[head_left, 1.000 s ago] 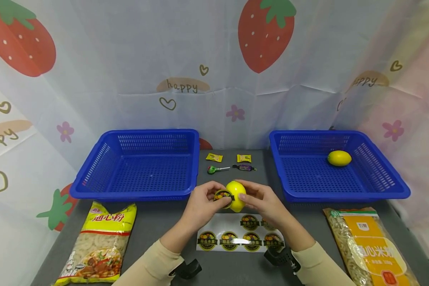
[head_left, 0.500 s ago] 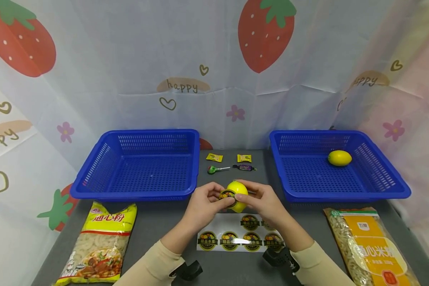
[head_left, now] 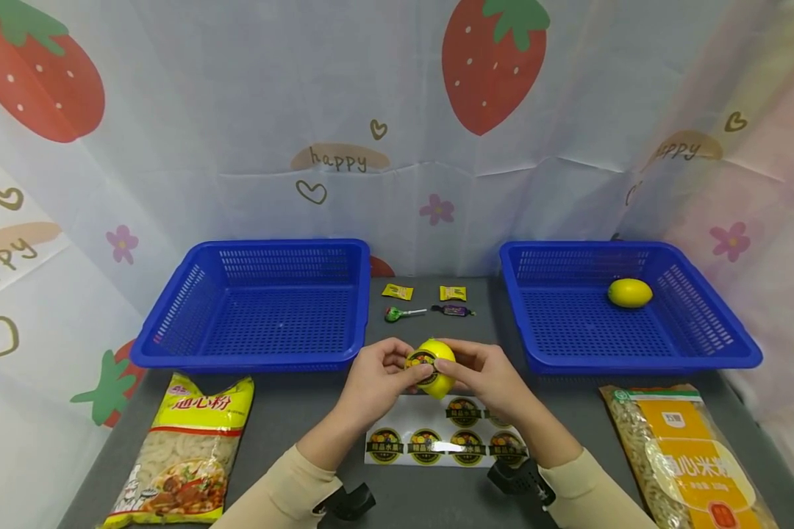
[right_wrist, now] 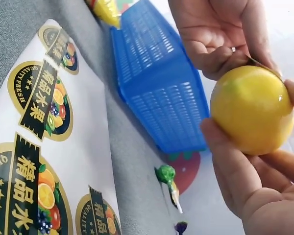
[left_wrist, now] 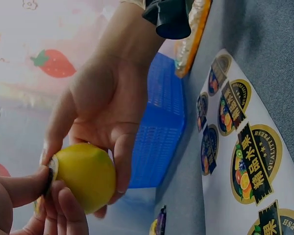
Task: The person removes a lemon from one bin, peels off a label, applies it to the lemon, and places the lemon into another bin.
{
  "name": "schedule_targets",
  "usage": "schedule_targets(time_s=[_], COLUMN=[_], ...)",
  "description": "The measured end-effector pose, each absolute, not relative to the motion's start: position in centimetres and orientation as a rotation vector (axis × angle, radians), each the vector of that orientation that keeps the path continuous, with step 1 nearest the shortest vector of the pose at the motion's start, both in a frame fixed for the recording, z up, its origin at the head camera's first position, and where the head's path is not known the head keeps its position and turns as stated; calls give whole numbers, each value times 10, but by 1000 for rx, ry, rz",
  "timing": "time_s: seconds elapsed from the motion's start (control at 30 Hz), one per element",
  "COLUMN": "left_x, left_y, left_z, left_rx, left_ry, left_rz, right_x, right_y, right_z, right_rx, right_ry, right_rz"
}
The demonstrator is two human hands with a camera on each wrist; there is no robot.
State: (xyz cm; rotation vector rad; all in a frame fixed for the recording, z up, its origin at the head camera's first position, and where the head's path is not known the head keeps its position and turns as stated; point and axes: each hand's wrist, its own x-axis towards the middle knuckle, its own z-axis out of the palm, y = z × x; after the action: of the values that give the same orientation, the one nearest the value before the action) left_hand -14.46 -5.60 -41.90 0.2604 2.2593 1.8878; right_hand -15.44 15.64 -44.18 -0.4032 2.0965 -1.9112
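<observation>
My right hand (head_left: pixel 492 375) grips a yellow lemon (head_left: pixel 445 383) above the table, its thumb on the near side. A round black-and-gold fruit sticker (head_left: pixel 420 358) lies against the lemon's left side. My left hand (head_left: pixel 373 378) pinches that sticker between thumb and fingers, and the right thumb touches its right edge. Seen from the left wrist, the sticker (left_wrist: pixel 54 169) sits on the lemon's skin (left_wrist: pixel 88 178), partly covered by fingertips. Below the hands lies a white sheet (head_left: pixel 406 411) with several more such stickers.
Blue baskets stand at left (head_left: pixel 278 323) and right (head_left: pixel 562 330); the right one holds another lemon (head_left: pixel 630 293). Between them lie yellow wrapped candies (head_left: pixel 398 292), a lollipop (head_left: pixel 393 314) and a purple candy (head_left: pixel 453 311). Pasta bags flank the table, left (head_left: pixel 188 448) and right (head_left: pixel 688 455).
The left hand has brought the sticker rightward onto the lemon, and the right thumb has come onto its edge. The lemon has dipped and tilted slightly. Baskets and bags have stayed put.
</observation>
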Motion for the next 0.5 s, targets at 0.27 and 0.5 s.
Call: schedule_targets(time_s=[0.27,0.5], left_x=[-146,-145], left_y=[-55,-56], left_z=[-418,-419], left_rx=[292,295], left_ry=[2176,2099], left_rz=[1944,1979], right_x=[-153,-154], right_y=[159,162], right_z=[-442,-445], right_rx=[-460,-440], right_ry=[2027,1951], right_rz=[-2057,-2107])
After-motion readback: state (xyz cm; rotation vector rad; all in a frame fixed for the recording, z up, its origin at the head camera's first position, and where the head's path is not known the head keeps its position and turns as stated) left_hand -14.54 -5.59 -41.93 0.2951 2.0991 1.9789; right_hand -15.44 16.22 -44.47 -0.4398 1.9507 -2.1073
